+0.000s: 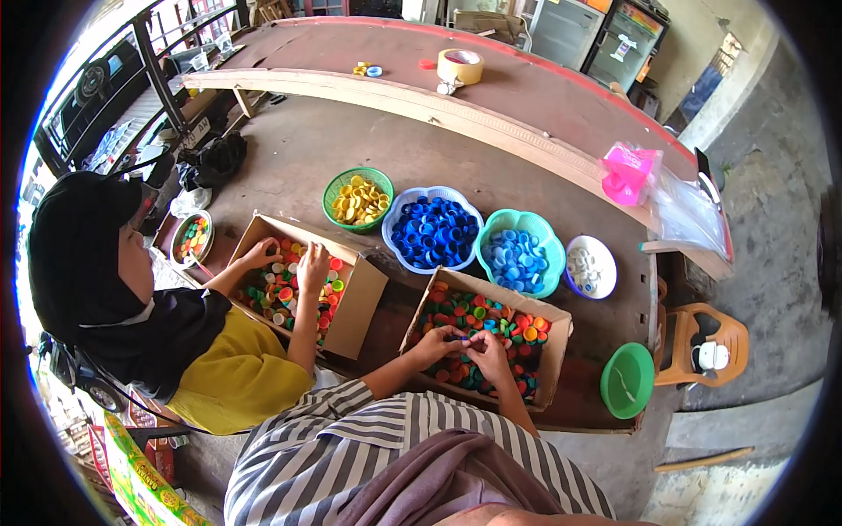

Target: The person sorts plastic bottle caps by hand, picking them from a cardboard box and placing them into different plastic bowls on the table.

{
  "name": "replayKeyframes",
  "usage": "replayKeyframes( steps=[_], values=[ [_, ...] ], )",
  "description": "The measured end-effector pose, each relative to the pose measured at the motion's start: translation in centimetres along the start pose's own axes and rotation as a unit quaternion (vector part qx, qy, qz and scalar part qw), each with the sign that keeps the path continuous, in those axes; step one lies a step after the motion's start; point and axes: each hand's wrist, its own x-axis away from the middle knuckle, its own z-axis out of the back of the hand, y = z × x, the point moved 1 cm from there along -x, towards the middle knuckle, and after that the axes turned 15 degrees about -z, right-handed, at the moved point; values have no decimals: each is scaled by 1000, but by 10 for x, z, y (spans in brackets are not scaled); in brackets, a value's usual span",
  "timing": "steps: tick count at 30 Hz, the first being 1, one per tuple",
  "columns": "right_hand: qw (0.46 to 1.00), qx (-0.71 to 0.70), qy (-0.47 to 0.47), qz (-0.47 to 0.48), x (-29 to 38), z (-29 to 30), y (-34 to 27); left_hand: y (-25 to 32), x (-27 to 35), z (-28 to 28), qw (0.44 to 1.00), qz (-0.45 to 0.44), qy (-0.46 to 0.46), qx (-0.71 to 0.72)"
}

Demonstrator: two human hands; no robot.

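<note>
My left hand (439, 346) and my right hand (488, 356) meet over a cardboard box (558, 361) of mixed plastic bottle caps (455, 373). Between their fingertips is a small dark blue cap (466, 342). Beyond the box, dark blue caps fill a pale blue basket (393, 256), and light blue caps lie in a turquoise basket (556, 279). Yellow caps are in a green basket (327, 212) farther left. A white and purple bowl (614, 268) at the right holds white caps.
At the left a co-worker (243, 368) reaches into another cardboard box (360, 309) of caps. A green plastic bowl (627, 401) sits near the table's right edge. Across the back runs a raised wooden ledge (408, 112) with a tape roll (468, 68) and plastic bags (687, 210). An orange chair (738, 342) stands at the right.
</note>
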Motion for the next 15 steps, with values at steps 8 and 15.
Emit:
replayKeyframes(
  steps=[8, 15],
  values=[
    [1000, 18, -12, -12, 9, 7, -29, 24, -5, 2, 998, -30, -11, -59],
    [989, 114, 89, -32, -2, 31, 2, 81, -48, 31, 947, -222, 40, -229]
  ],
)
